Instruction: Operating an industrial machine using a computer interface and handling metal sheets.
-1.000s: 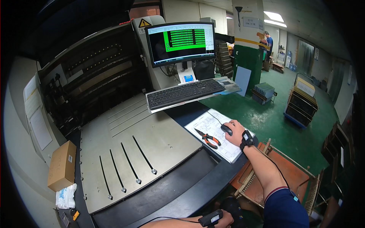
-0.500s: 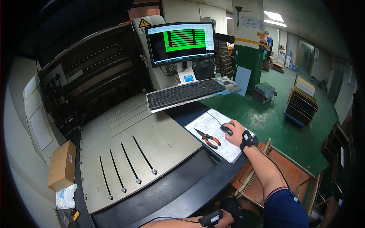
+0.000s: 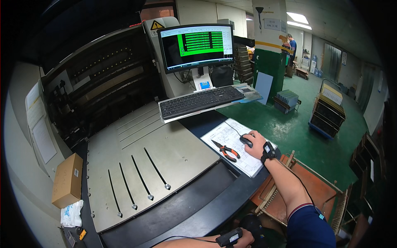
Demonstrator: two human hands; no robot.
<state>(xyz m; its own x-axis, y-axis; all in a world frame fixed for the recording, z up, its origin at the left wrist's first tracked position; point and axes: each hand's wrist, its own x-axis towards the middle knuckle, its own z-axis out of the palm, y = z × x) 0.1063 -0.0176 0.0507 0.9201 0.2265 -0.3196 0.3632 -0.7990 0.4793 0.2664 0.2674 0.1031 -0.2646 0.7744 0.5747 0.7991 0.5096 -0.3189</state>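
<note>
Cardboard box [image 3: 66,182]: sits out at eight o'clock, brown, well away from both hands.
White bag [image 3: 72,214]: lies crumpled, also near eight, just below the box.
Metal bed [image 3: 182,144]: spreads across seven to nine o'clock, pale and flat, with dark slots [image 3: 156,167] cut into the near half and a round knob [image 3: 150,197] at each near end.
Monitor [image 3: 197,47]: glows at twelve, showing green rows on black.
Keyboard [image 3: 200,101]: lies just below, at twelve too.
Pliers [image 3: 226,150]: rest on the papers [image 3: 250,166] between four and five, nose toward ten, orange-and-black handles slightly parted.
Left hand [image 3: 245,239]: pokes in low, between five and six, beside a black wrist device [image 3: 228,237]; cannot tell whether clenched or holding anything.
Mouse [image 3: 246,140]: sits on the papers between three and four, black and partly covered.
Right hand [image 3: 257,144]: drapes right over the mouse, grasping it!
Orange board [image 3: 306,182]: lies at four, beneath the forearm.
Trolley [image 3: 326,111]: stands at three, loaded, on the green floor [image 3: 281,124].
</note>
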